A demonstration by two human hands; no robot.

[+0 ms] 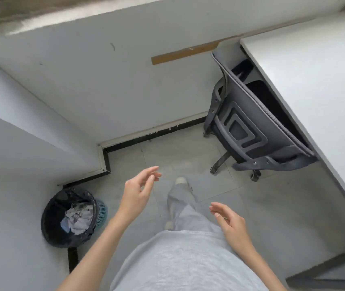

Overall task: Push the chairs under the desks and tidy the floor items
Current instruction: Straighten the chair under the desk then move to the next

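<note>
Both hands hang free over the floor, no grip on anything: left hand (140, 192) is raised, fingers loosely spread and slightly bent, thumb apart, holding nothing; right hand (229, 220) sits lower beside the hip, fingers relaxed and gently curved, likewise holding nothing. Forearms bare. Below them, a soft grey knit top and loose grey trousers, one pale shoe (181, 181) stepping ahead on the floor (272, 206), which is matte grey tile with thin joint lines. Ahead and to the right, the chair (249, 127): dark grey, moulded plastic back frame with nested rectangular ribs, mesh-edged backrest, curved armrests, star base on small castors. Its seat is tucked under the worktop (314, 80), backrest just beside the front edge; the worktop is a smooth white slab with a thin dark edge. To the left, near the wall corner, the waste bin (72, 217): round, blue perforated plastic, lined with a crinkled black bag, crumpled pale paper inside. It stands well apart from the chair. Walls are plain pale grey with a black skirting strip (146, 136); a flat wooden strip (185, 53) is fixed to the far wall above the chair.
</note>
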